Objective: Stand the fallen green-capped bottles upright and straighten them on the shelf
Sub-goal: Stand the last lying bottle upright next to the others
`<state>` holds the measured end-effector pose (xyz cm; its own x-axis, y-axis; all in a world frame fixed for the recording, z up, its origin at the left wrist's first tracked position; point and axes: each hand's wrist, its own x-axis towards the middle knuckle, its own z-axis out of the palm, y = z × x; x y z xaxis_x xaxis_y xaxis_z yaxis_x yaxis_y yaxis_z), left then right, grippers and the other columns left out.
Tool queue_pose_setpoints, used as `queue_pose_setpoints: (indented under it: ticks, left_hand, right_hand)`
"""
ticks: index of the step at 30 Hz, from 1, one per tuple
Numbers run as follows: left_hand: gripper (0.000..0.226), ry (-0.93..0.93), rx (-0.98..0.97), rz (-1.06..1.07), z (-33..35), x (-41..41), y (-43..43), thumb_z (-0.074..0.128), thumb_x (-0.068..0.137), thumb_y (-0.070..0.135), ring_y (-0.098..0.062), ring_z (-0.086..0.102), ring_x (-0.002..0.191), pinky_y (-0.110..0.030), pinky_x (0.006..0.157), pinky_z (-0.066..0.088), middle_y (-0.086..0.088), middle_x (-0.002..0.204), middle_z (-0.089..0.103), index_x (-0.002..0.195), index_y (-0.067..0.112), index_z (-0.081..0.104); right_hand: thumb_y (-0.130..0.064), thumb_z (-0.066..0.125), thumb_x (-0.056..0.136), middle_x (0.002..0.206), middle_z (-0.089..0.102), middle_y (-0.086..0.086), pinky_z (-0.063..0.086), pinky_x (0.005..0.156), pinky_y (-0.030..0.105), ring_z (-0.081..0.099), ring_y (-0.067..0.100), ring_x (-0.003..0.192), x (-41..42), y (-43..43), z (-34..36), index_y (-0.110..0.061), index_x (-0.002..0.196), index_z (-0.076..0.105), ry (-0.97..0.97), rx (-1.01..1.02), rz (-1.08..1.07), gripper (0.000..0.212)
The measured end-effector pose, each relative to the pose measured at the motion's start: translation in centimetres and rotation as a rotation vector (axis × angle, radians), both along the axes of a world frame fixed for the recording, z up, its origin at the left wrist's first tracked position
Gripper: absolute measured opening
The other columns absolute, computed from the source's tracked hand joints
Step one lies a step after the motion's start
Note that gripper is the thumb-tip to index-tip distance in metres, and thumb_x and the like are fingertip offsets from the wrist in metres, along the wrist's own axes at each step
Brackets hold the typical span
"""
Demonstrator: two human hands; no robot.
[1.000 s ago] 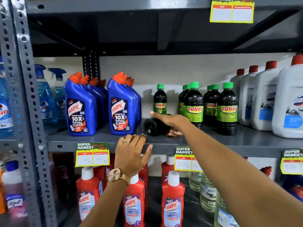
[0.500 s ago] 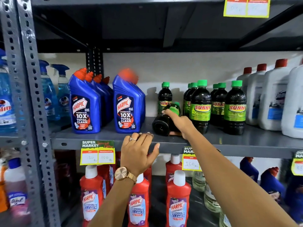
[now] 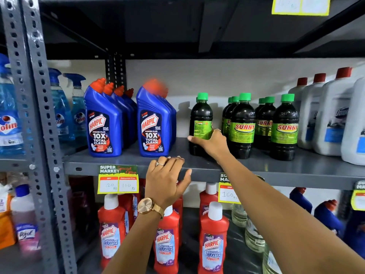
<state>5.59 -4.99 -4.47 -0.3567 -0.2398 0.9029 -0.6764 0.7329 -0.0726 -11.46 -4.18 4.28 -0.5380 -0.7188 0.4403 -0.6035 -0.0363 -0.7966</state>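
A dark green-capped bottle [image 3: 200, 117] stands upright on the grey shelf [image 3: 296, 169], its label turned sideways. My right hand [image 3: 212, 143] is wrapped around its lower half. A second green cap peeks out just behind it. To its right stand two rows of the same green-capped Sunny bottles [image 3: 243, 125], upright with labels facing front. My left hand [image 3: 166, 179] rests on the shelf's front edge, fingers curled over the lip, holding no bottle.
Blue Harpic bottles [image 3: 102, 123] stand in two rows left of the green-capped ones. White jugs with red caps [image 3: 331, 115] fill the right end. Price tags [image 3: 118, 179] hang from the shelf edge. Red Harpic bottles [image 3: 214, 240] stand on the shelf below.
The bottle that lay on its side has been lifted by my right hand and now stands upright. My left hand stayed on the shelf edge.
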Motion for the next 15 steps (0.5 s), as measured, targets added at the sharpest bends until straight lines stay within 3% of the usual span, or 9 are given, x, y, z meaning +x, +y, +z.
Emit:
queue_pose_setpoints:
  ticks: [3, 5, 8, 10, 12, 13, 15]
  left_hand:
    - [0.04, 0.01, 0.022, -0.005, -0.07, -0.06, 0.17, 0.045, 0.089, 0.042, -0.024, 0.062, 0.086, -0.035, 0.073, 0.037, 0.001, 0.102, 0.073, 0.099, 0.013, 0.07]
    - [0.039, 0.02, 0.038, -0.011, -0.04, -0.08, 0.21, 0.045, 0.089, 0.042, -0.024, 0.062, 0.086, -0.034, 0.074, 0.035, 0.001, 0.102, 0.073, 0.099, 0.013, 0.07]
    - [0.039, 0.03, 0.057, -0.026, 0.01, -0.09, 0.29, 0.045, 0.088, 0.042, -0.023, 0.063, 0.087, -0.033, 0.075, 0.035, 0.001, 0.103, 0.073, 0.1, 0.013, 0.07]
    - [0.039, 0.04, 0.066, -0.036, 0.02, -0.11, 0.33, 0.045, 0.088, 0.041, -0.023, 0.063, 0.088, -0.032, 0.076, 0.035, 0.001, 0.103, 0.073, 0.1, 0.014, 0.07]
    - [0.039, 0.048, 0.067, -0.039, -0.04, -0.12, 0.4, 0.045, 0.088, 0.041, -0.022, 0.063, 0.089, -0.033, 0.076, 0.037, 0.001, 0.103, 0.073, 0.1, 0.014, 0.07]
    - [0.039, 0.051, 0.063, -0.037, 0.0, -0.16, 0.39, 0.045, 0.088, 0.041, -0.021, 0.063, 0.089, -0.033, 0.076, 0.038, 0.002, 0.102, 0.073, 0.1, 0.014, 0.07]
    - [0.038, 0.055, 0.054, -0.034, 0.08, -0.12, 0.34, 0.046, 0.088, 0.041, -0.021, 0.064, 0.089, -0.033, 0.076, 0.038, 0.002, 0.102, 0.073, 0.1, 0.014, 0.07]
  right_hand:
    - [-0.031, 0.08, 0.07, 0.111, 0.064, 0.008, 0.043, 0.062, 0.021, 0.06, 0.021, 0.096, -0.18, 0.06, -0.25, -0.007, 0.122, 0.051, -0.116, -0.036, 0.093, 0.063]
    - [-0.02, 0.078, 0.072, 0.112, 0.066, 0.01, 0.042, 0.06, 0.018, 0.062, 0.022, 0.097, -0.47, -0.08, -0.44, -0.007, 0.118, 0.052, -0.113, -0.047, 0.106, 0.054]
    - [-0.021, 0.085, 0.066, 0.111, 0.054, 0.004, 0.047, 0.084, 0.028, 0.059, 0.03, 0.109, -0.43, -0.24, -0.46, -0.004, 0.126, 0.042, 0.015, -0.06, 0.034, 0.076]
    - [-0.031, 0.088, 0.061, 0.123, 0.05, 0.012, 0.043, 0.101, 0.039, 0.052, 0.035, 0.12, -0.36, -0.58, -0.47, -0.001, 0.132, 0.033, 0.095, -0.041, -0.068, 0.095]
    - [-0.038, 0.087, 0.06, 0.132, 0.047, 0.018, 0.042, 0.103, 0.043, 0.048, 0.036, 0.124, -0.17, -0.56, -0.38, 0.0, 0.135, 0.028, 0.074, 0.045, -0.083, 0.104]
    - [-0.035, 0.086, 0.061, 0.129, 0.05, 0.018, 0.047, 0.097, 0.041, 0.052, 0.033, 0.118, -0.25, -0.63, -0.32, -0.001, 0.134, 0.029, 0.02, 0.064, -0.038, 0.099]
    - [-0.021, 0.08, 0.067, 0.111, 0.058, 0.012, 0.051, 0.068, 0.026, 0.06, 0.019, 0.091, -0.56, -0.62, -0.52, -0.004, 0.124, 0.037, -0.1, 0.049, 0.057, 0.074]
